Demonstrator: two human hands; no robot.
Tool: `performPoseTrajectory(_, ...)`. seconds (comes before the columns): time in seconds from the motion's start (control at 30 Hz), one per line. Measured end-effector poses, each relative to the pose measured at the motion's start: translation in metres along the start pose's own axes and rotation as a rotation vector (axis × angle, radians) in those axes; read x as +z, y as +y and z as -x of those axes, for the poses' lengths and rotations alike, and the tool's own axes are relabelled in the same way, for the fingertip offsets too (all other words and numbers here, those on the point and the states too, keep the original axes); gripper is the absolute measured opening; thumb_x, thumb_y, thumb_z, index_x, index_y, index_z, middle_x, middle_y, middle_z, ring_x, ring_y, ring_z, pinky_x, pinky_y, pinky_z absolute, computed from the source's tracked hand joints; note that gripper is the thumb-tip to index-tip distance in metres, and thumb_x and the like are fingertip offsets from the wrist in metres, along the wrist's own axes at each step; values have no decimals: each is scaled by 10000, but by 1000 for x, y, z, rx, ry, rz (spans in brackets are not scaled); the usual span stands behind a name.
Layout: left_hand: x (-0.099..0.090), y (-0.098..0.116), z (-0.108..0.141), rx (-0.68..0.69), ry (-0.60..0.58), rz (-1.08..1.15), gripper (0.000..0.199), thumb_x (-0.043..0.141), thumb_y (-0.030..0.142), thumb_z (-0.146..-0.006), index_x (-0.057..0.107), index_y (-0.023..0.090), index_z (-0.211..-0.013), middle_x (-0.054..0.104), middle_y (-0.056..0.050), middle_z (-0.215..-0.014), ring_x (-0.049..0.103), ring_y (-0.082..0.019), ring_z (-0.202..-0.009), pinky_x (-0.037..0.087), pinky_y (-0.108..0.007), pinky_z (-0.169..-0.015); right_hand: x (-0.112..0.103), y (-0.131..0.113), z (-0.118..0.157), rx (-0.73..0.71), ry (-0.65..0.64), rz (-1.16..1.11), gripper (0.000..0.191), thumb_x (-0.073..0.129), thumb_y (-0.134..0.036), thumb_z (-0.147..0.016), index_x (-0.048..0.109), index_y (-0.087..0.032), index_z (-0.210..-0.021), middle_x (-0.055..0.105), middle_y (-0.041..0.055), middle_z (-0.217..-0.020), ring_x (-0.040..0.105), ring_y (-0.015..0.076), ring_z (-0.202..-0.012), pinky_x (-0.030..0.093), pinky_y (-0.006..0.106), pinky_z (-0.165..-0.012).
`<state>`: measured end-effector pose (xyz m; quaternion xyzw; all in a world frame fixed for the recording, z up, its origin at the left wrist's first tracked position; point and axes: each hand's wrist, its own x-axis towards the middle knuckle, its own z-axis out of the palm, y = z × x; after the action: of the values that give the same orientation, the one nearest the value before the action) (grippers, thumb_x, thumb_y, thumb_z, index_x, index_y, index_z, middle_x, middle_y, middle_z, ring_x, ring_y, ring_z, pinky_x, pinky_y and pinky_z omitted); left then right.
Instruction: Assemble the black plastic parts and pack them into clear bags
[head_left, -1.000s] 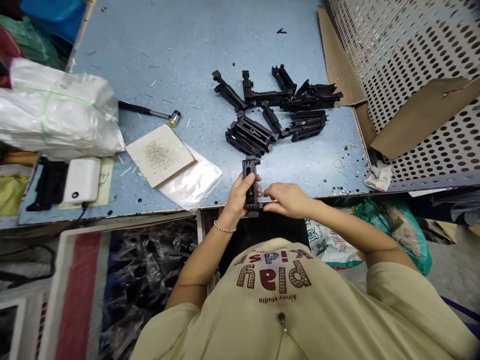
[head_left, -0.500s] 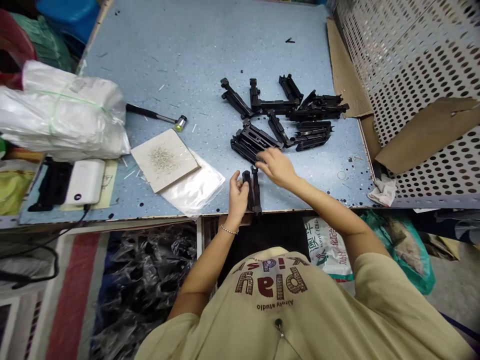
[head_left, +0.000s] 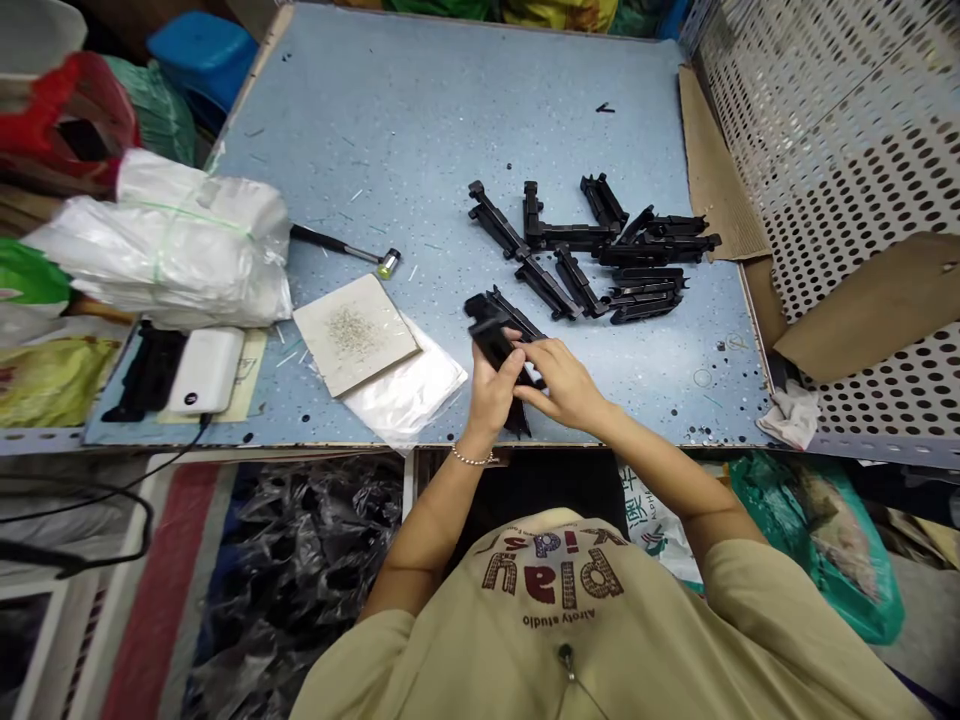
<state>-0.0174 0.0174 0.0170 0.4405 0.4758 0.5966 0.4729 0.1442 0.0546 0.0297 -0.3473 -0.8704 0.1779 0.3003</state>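
Note:
Near the table's front edge, my left hand (head_left: pixel 490 402) is closed around a long black plastic part (head_left: pixel 491 338), raised and tilted above the tabletop. My right hand (head_left: pixel 568 388) grips the same part at its nearer end, fingers curled against it. Part of it is hidden behind my fingers. Under my hands another black bar-shaped part (head_left: pixel 517 418) shows at the table edge. Just beyond lies one more black part (head_left: pixel 517 312), partly covered by the held one. Several similar black parts (head_left: pixel 574 236) are spread farther back and to the right.
Left of my hands are a board with small bits on it (head_left: pixel 382 345), a clear plastic bag (head_left: pixel 431 385), a small hammer (head_left: pixel 337 243), a bundle of white bags (head_left: pixel 195 250) and a white power bank (head_left: pixel 206 370). A perforated metal panel (head_left: pixel 847 170) borders the right side.
Both hands have come together on a black part now lifted off the table. My right hand has drawn back from the pile towards my left. The camera view has shifted.

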Motion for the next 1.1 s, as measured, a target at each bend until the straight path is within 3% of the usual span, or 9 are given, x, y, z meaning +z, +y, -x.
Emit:
performPoseTrajectory(0.13,4,22,11,-251,-204,231,506,775,617,-840,616,207,-1090,677,-36,-973,673,-136,-719,587,-278,-669,-24,-4,9,-6,111,35,499,330,-612,-1087,568,-225,-1291,665,104,-1066,612,245,-919,514,392,-800)
performPoseTrajectory(0.3,8,35,29,-431,-313,322,497,795,582,-818,595,197,-1061,648,-8,-951,624,-90,-591,497,-207,-467,-40,25,-6,-231,59,369,585,295,-647,-1082,655,-193,-1007,627,73,-850,543,231,-799,413,363,-706)
performPoseTrajectory(0.53,3,26,28,-418,-127,307,458,807,569,-807,616,197,-992,664,2,-897,613,-84,-568,503,-202,-465,-32,2,3,-99,-40,194,615,156,-520,-1138,643,-171,-1002,651,42,-804,549,171,-717,375,312,-655)
performPoseTrajectory(0.67,-6,29,24,-427,-49,304,466,799,605,-804,642,185,-932,656,-6,-770,585,-89,-543,469,-198,-456,-18,-24,27,-422,-68,216,560,297,-595,-1107,648,-192,-941,629,38,-769,527,183,-713,355,327,-638)
performPoseTrajectory(0.73,-5,32,25,-473,-73,297,470,798,612,-800,648,179,-904,633,-2,-706,570,-91,-532,444,-195,-453,-12,-31,33,-481,-113,177,483,372,-546,-1107,641,-206,-894,614,33,-755,511,177,-690,337,324,-613)
performPoseTrajectory(0.83,-1,34,33,-493,-114,263,468,728,634,-853,661,172,-885,583,7,-629,541,-101,-506,429,-214,-457,-3,-41,34,-294,-206,-96,516,445,-591,-1069,580,-218,-739,561,14,-685,484,159,-635,351,299,-563)
performPoseTrajectory(0.97,-4,33,44,-50,157,101,494,815,589,-796,668,217,-1087,682,-35,-928,671,-159,-795,553,-271,-694,10,-55,34,225,-297,-549,615,228,-633,-1085,425,-273,-626,324,-81,-520,333,119,-473,323,256,-398)
performPoseTrajectory(1.03,-10,34,42,61,202,39,564,879,555,-735,657,243,-1149,683,-39,-1042,684,-183,-922,565,-290,-781,11,-58,32,298,-403,-628,634,93,-579,-1104,434,-263,-674,301,-97,-500,316,116,-427,323,245,-376)
performPoseTrajectory(1.1,-17,36,35,-50,121,96,482,831,579,-781,663,227,-1064,674,-33,-958,669,-158,-799,554,-277,-689,5,-56,26,221,-455,-561,619,147,-599,-1106,507,-223,-772,444,-55,-564,426,122,-489,393,242,-454)
